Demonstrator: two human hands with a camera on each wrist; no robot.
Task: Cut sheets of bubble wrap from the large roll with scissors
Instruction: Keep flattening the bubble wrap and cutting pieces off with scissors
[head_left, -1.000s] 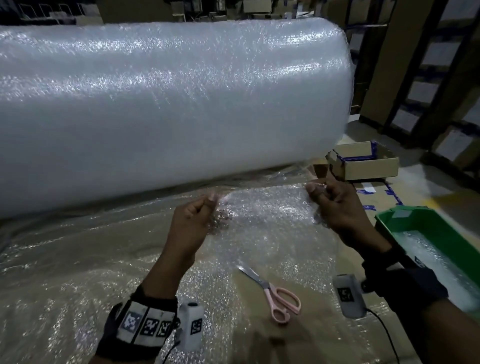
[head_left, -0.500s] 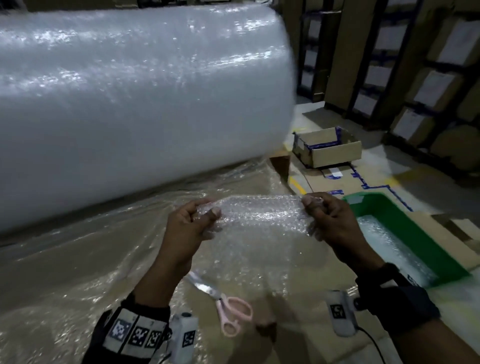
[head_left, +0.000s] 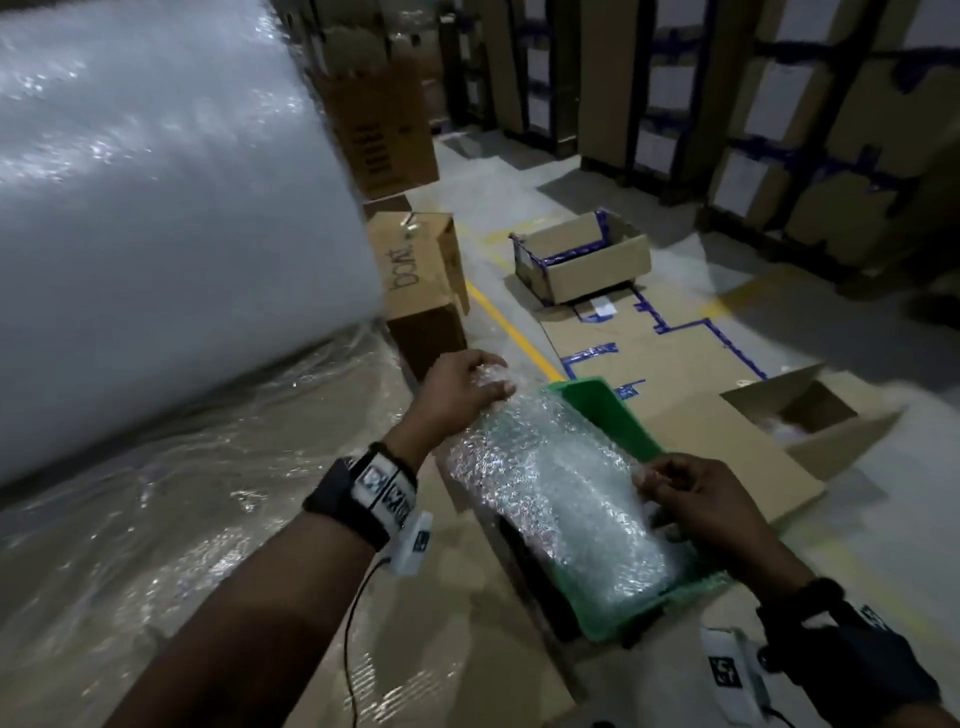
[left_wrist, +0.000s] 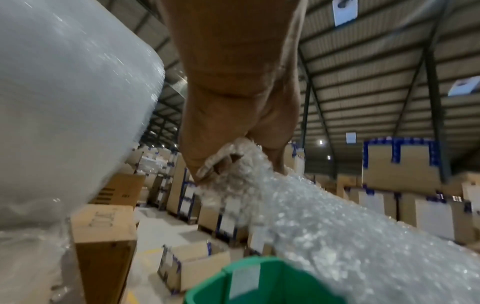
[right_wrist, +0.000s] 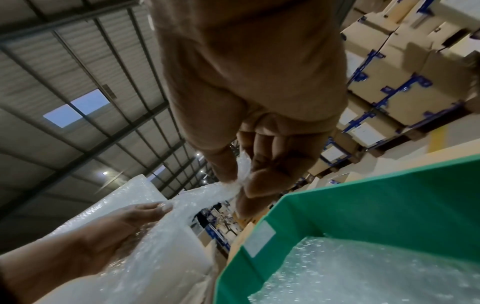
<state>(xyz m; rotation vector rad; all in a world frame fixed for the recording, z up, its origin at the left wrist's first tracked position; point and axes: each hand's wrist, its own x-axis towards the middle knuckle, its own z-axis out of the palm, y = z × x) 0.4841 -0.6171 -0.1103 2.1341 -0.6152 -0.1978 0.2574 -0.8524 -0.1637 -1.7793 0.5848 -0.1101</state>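
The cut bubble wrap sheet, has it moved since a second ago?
Yes. The cut bubble wrap sheet went right, from before the large roll to over the green plastic bin.

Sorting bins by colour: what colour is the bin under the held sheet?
Green, clearest in the right wrist view.

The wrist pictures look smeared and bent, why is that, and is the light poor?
Head view: dim hall, glare on the bubble wrap roll. Left wrist view: the cut sheet streaks with motion blur. Right wrist view: wide lens bends the roof beams; the green bin rim is soft.
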